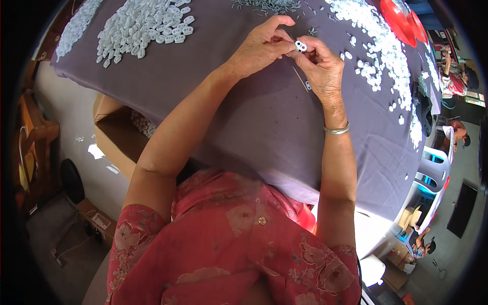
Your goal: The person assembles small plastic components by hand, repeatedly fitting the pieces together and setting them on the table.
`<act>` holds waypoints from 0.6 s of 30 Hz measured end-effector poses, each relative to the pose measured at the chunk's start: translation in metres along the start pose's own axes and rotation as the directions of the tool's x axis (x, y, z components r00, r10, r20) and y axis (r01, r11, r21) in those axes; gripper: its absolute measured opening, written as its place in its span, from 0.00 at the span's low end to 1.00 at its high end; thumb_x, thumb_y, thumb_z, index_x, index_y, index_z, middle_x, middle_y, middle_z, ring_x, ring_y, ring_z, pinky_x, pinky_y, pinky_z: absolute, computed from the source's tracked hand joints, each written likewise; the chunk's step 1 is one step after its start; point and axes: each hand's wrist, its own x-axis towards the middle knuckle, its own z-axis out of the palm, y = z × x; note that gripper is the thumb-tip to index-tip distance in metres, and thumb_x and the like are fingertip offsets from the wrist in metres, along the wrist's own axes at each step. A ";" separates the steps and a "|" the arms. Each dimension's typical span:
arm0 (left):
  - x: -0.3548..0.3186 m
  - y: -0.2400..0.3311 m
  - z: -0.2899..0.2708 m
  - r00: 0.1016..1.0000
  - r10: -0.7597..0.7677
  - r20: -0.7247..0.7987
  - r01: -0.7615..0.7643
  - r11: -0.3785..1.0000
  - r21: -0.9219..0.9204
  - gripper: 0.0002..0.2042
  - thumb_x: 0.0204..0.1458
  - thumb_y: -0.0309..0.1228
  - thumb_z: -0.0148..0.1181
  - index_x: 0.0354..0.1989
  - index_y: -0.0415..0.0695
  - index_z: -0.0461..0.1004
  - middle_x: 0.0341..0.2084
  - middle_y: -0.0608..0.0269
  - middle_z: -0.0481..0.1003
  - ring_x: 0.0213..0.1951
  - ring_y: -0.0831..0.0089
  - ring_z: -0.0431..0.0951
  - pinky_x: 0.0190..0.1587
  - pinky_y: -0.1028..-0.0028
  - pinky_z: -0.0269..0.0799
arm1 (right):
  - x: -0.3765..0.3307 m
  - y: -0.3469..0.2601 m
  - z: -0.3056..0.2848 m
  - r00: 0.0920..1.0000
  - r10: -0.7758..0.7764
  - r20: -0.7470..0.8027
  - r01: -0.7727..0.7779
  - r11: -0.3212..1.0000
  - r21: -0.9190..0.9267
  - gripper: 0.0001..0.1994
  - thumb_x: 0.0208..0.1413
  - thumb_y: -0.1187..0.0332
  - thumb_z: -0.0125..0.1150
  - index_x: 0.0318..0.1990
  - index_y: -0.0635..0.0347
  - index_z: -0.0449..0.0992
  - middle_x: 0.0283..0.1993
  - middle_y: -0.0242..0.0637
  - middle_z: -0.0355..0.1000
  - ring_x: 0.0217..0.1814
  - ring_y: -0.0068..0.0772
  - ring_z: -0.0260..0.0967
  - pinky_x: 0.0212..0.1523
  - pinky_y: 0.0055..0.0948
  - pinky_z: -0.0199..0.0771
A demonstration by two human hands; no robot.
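Note:
A small white oval plastic piece with two dark holes is pinched between the thumb and fingers of my right hand. Close beside it, my left hand has its thumb and fingertips pressed together at the piece's edge. What those left fingertips hold, if anything, is too small to make out. A thin light-brown stick lies on the purple-grey cloth just below my hands. Near the stick's lower end rests a tiny grey-and-white part, next to my right hand.
Loose white pieces form a pile at the far left and a long spread at the right. Small grey metal parts lie at the far edge. Red bowls stand far right. An open cardboard box sits below the table's left edge.

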 end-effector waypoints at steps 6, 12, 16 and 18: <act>-0.001 0.007 -0.002 0.999 -0.035 0.026 0.035 0.999 -0.028 0.17 0.55 0.30 0.54 0.53 0.46 0.65 0.26 0.68 0.71 0.28 0.80 0.68 0.32 0.78 0.66 | 0.001 -0.008 0.001 0.993 -0.110 -0.033 0.104 0.986 -0.133 0.12 0.44 0.83 0.63 0.38 0.62 0.76 0.33 0.28 0.72 0.29 0.15 0.68 0.31 0.15 0.72; 0.002 -0.001 -0.001 0.999 0.027 0.036 -0.026 1.000 -0.013 0.18 0.53 0.30 0.58 0.52 0.44 0.66 0.25 0.71 0.70 0.28 0.84 0.67 0.31 0.81 0.64 | 0.000 -0.020 0.006 0.975 -0.211 -0.070 0.186 0.946 -0.264 0.12 0.41 0.80 0.66 0.36 0.60 0.77 0.30 0.28 0.70 0.23 0.14 0.65 0.25 0.17 0.69; 0.002 -0.004 0.000 0.998 0.043 0.036 -0.039 0.994 -0.104 0.18 0.52 0.28 0.59 0.52 0.43 0.67 0.24 0.74 0.69 0.28 0.86 0.66 0.31 0.82 0.63 | -0.001 -0.019 0.009 0.967 -0.251 -0.040 0.220 0.906 -0.362 0.12 0.40 0.78 0.67 0.35 0.60 0.75 0.28 0.30 0.69 0.21 0.18 0.65 0.23 0.19 0.69; 0.000 -0.003 0.000 0.999 0.012 0.038 -0.007 0.992 -0.124 0.18 0.52 0.27 0.59 0.51 0.43 0.67 0.23 0.74 0.68 0.28 0.86 0.66 0.31 0.82 0.63 | -0.001 -0.020 0.009 0.968 -0.252 -0.004 0.228 0.879 -0.419 0.12 0.40 0.76 0.68 0.35 0.60 0.74 0.28 0.31 0.69 0.21 0.23 0.66 0.24 0.22 0.70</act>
